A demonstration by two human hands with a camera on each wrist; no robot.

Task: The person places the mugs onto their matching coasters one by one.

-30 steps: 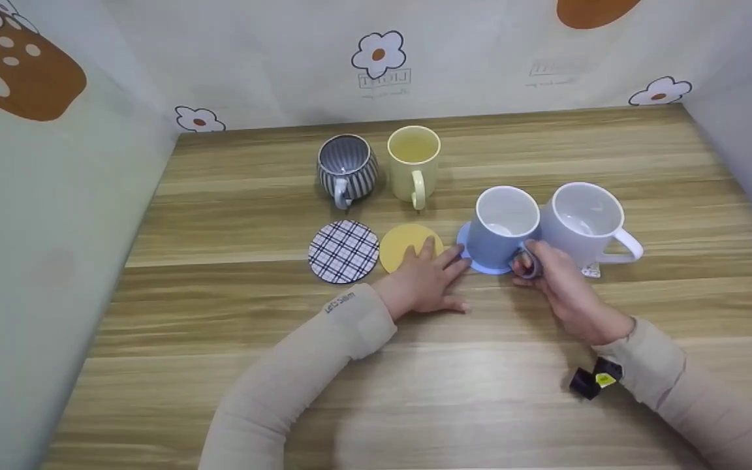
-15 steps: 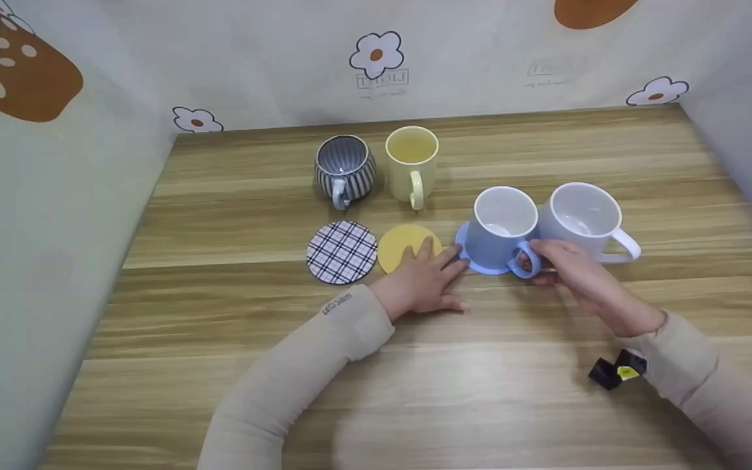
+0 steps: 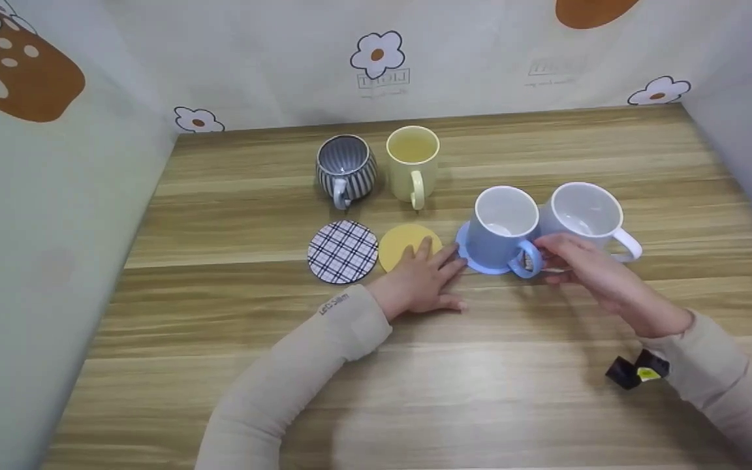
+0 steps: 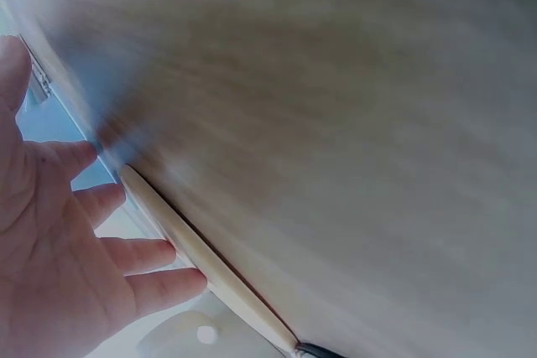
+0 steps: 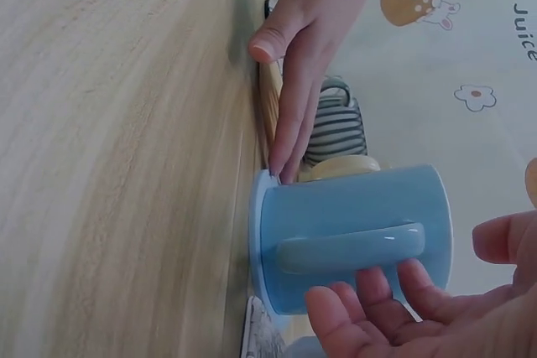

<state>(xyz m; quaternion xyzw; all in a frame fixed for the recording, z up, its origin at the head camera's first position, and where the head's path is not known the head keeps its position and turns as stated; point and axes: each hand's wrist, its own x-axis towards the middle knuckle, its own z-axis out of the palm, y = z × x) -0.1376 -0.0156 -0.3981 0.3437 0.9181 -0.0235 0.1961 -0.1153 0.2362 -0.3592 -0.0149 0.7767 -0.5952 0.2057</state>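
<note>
My left hand [image 3: 425, 277] lies with fingers spread, partly over the yellow coaster [image 3: 392, 245]; its fingertips touch the edge of the blue coaster [image 3: 463, 238]. On that blue coaster stands a blue mug [image 3: 497, 243], its handle turned toward the lower right. Just right of the handle is my right hand [image 3: 595, 277], palm sideways; the right wrist view shows its fingers loosely bent beside the handle [image 5: 352, 247], not wrapped round it. A white mug [image 3: 586, 203] stands close behind the right hand, which hides part of it. Under the white mug, a patterned coaster [image 5: 262, 333] peeks out.
A striped grey mug [image 3: 346, 173] and a pale yellow mug [image 3: 413, 170] stand farther back. In front of the striped mug lies a plaid coaster [image 3: 343, 252]. A printed wall covering [image 3: 271, 65] rises at the table's back edge.
My right hand has let go of the blue mug's handle and moved slightly to the right. The left hand and the mugs have stayed in place.
</note>
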